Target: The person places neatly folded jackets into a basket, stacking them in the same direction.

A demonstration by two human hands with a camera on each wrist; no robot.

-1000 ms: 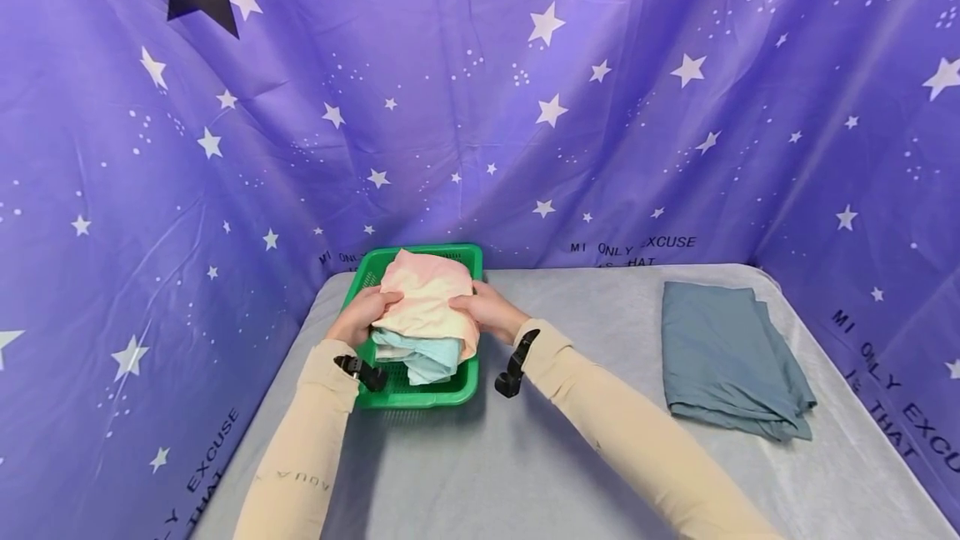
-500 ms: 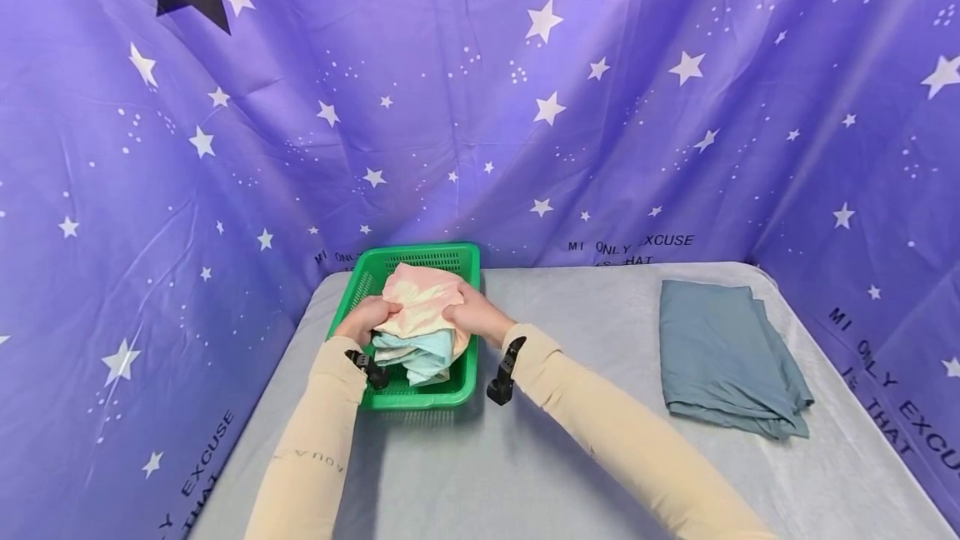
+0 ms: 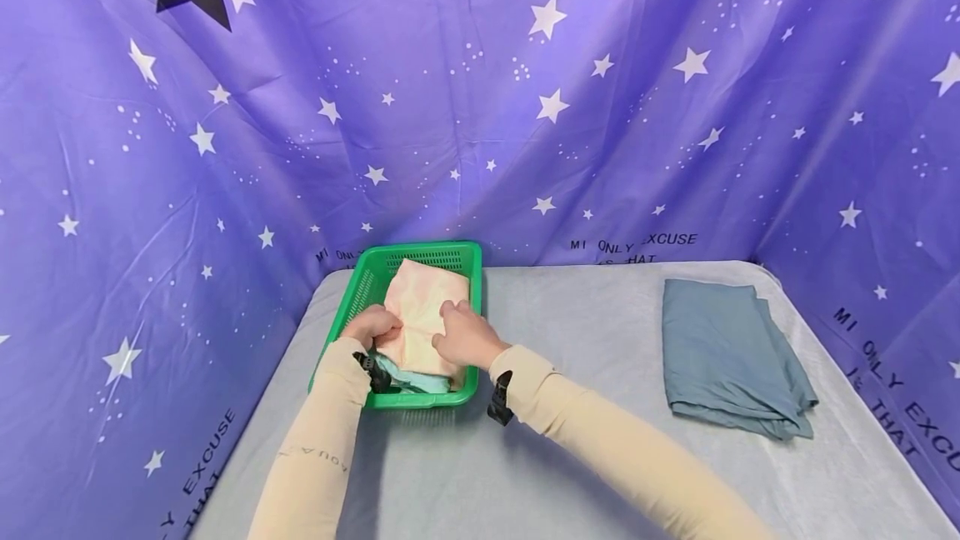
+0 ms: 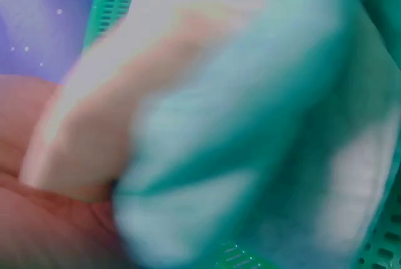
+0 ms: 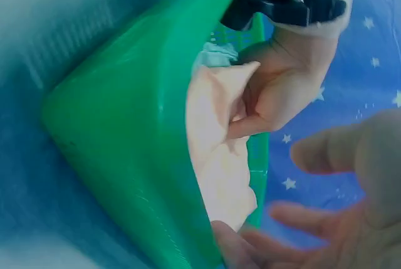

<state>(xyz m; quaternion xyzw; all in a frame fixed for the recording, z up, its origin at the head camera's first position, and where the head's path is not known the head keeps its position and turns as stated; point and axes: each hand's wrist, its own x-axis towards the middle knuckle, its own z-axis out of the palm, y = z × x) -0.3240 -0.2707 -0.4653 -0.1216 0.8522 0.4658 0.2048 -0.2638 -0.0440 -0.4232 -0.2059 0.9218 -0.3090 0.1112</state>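
Observation:
A folded pale pink and cream cloth (image 3: 417, 294) lies inside the green basket (image 3: 476, 261), on top of a light teal cloth (image 3: 426, 382). At its left edge, the left hand (image 3: 371, 325) pinches the pink cloth; the right wrist view shows that hand (image 5: 288, 78) with cloth (image 5: 216, 181) between thumb and fingers. Over the right part of the pink cloth is the right hand (image 3: 468, 337), its fingers spread in the right wrist view (image 5: 344, 212). Blurred teal folds (image 4: 182, 219) hang beside the left palm (image 4: 50, 231) in the left wrist view.
A folded grey-blue cloth (image 3: 727, 352) lies on the right of the grey-covered table (image 3: 585, 315). The basket stands at the back left, close to the purple star-printed curtain (image 3: 450, 132) that surrounds the table.
The pink cloth sits flatter in the basket and covers more of the teal one. The right hand has let go of its right edge and shifted slightly toward the front.

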